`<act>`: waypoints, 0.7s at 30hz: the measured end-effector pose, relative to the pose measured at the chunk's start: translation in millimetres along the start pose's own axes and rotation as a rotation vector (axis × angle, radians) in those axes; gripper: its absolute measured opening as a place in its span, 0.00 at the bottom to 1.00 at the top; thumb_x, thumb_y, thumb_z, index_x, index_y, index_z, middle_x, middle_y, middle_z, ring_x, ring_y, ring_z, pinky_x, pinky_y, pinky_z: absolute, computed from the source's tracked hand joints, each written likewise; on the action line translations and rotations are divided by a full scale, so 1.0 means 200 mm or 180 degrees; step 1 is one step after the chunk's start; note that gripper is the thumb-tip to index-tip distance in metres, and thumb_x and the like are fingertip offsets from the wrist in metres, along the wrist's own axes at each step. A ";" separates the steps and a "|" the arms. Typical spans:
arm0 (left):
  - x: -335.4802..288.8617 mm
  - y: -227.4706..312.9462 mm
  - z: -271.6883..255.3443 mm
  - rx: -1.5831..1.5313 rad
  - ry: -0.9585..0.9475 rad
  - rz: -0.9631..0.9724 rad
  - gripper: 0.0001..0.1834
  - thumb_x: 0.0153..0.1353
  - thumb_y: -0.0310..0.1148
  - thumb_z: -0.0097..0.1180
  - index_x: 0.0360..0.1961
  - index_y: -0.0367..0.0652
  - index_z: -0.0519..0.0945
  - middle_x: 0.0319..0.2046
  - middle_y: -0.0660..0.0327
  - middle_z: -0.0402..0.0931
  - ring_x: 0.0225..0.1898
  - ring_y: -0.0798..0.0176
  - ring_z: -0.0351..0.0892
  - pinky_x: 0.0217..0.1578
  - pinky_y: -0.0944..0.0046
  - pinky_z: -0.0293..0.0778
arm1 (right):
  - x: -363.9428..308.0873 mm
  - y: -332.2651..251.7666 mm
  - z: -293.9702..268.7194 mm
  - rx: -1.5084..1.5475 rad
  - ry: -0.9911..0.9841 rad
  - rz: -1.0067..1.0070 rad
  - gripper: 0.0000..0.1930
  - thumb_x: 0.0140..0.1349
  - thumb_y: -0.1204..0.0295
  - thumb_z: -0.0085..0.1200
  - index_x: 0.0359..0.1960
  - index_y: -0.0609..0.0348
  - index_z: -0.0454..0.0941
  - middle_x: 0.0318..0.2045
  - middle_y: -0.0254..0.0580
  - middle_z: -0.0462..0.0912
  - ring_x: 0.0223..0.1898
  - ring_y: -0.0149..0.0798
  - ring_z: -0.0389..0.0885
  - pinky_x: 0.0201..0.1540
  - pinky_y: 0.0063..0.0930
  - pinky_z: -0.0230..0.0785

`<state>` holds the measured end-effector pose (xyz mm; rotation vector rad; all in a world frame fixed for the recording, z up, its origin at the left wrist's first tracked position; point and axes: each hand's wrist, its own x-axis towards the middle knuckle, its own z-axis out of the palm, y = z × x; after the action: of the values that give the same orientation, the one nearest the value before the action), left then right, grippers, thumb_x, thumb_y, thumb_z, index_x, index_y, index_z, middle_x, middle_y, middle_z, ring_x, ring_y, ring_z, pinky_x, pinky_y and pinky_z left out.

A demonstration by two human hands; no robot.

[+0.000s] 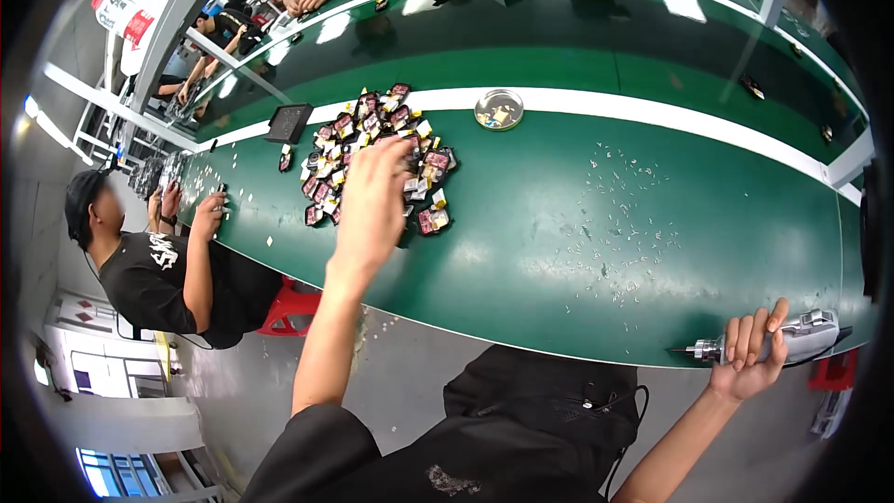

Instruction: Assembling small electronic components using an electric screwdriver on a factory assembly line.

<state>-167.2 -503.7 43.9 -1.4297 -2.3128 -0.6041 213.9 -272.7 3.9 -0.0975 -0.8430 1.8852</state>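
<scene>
The left hand (374, 191) is stretched over a pile of small black-and-red parts (368, 119), its fingers loosely bent; whether anything is pinched cannot be told. A grey power tool (806, 332) is gripped in the closed right hand (752, 350) by the counter (503, 261) edge. Beyond the left hand, rightward, a round dish (483, 101) is placed.

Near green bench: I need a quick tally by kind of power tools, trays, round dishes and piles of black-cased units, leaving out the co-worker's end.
Grey power tool, in the right hand: 1
Black tray: 1
Round dish: 1
Pile of black-cased units, left hand over it: 1
Total: 4
</scene>
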 end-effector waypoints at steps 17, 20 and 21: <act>0.17 0.53 0.37 -0.0938 -0.0709 0.1058 0.11 0.51 0.22 0.61 0.37 0.36 0.79 0.37 0.57 0.75 0.38 0.54 0.76 0.38 0.58 0.74 | -0.05 0.09 -0.04 0.1243 0.0834 0.0179 0.04 0.64 0.71 0.43 0.34 0.58 0.65 0.11 0.29 0.58 0.11 0.25 0.57 0.19 0.23 0.57; 0.20 0.54 0.42 -0.0656 -0.0704 0.1286 0.10 0.51 0.21 0.60 0.36 0.36 0.79 0.34 0.58 0.74 0.36 0.56 0.76 0.32 0.60 0.75 | -0.03 0.12 -0.03 0.1260 0.0717 0.0212 0.04 0.64 0.71 0.43 0.34 0.57 0.64 0.11 0.29 0.58 0.11 0.26 0.57 0.19 0.24 0.58; 0.23 0.53 0.42 -0.0648 -0.0703 0.1312 0.10 0.51 0.21 0.60 0.36 0.36 0.79 0.34 0.58 0.74 0.36 0.56 0.76 0.32 0.60 0.75 | -0.01 0.13 -0.03 0.1273 0.0718 0.0188 0.04 0.64 0.71 0.43 0.34 0.57 0.64 0.11 0.29 0.58 0.11 0.26 0.57 0.19 0.24 0.58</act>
<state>-96.9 -383.4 14.0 -2.0899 -2.0569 -0.5927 198.0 -278.3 -15.7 -0.0859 -0.3049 2.0178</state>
